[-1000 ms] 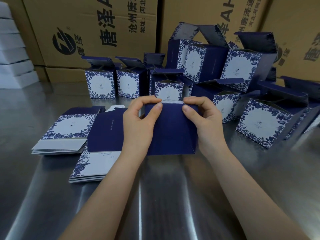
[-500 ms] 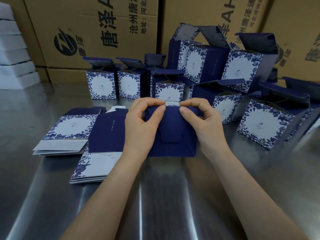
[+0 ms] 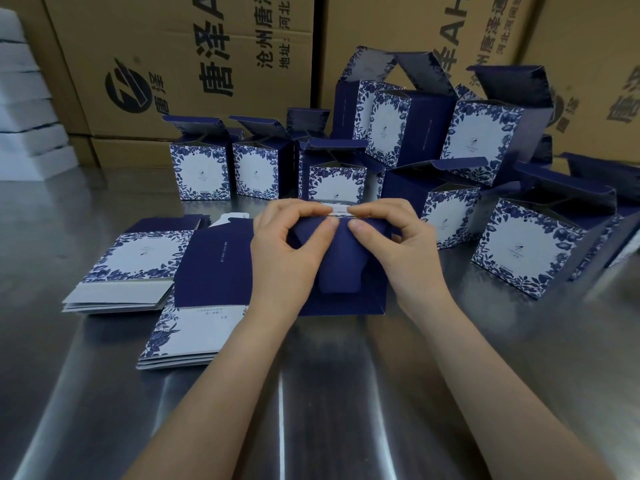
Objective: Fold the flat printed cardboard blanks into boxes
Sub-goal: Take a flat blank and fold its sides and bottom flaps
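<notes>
Blue boxes point(image 3: 412, 133) stand folded behind – your left hand point(image 3: 287, 251) and right hand point(image 3: 405, 247) pinch one half-formed box point(image 3: 343, 271); flat blanks point(image 3: 128, 268) wait on the worktop point(image 3: 311, 393)

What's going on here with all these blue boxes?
A person is folding a navy box on the steel table. The left hand and right hand both pinch its top edge. Flat blanks lie in two stacks to the left, and folded boxes with open lids stand behind.
</notes>
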